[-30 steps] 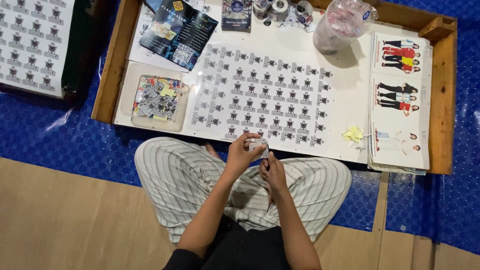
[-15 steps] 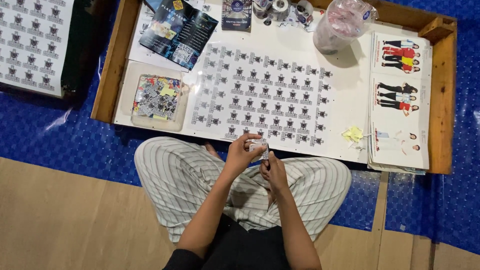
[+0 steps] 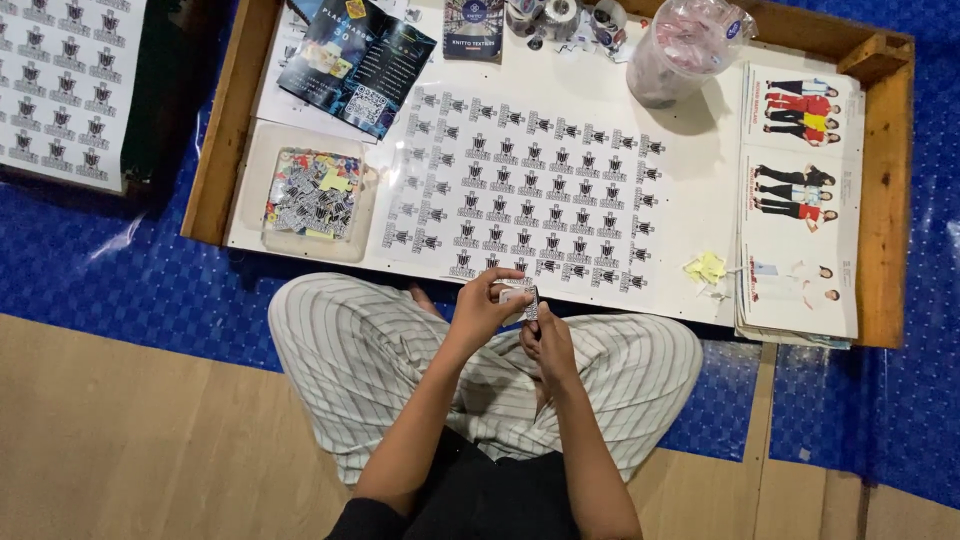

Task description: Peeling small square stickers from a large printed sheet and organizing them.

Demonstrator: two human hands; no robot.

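- A wooden-rimmed desk [image 3: 228, 120] fills the upper middle of the frame.
- A large sticker sheet [image 3: 530, 185] with rows of small black marks lies flat at the desk's centre.
- A clear shallow tray [image 3: 312, 195] of loose cut stickers sits just left of that sheet.
- A dark brochure [image 3: 355, 62] lies tilted at the upper left of the desk.
- A clear plastic jar [image 3: 690, 45] stands at the upper right, tape rolls [image 3: 560, 18] beside it.
- A stack of sheets printed with clothed figures [image 3: 800, 200] lies along the right edge.
- Yellow paper scraps [image 3: 706, 268] rest near it.
- A blue tarp [image 3: 110, 290] covers the floor at left.
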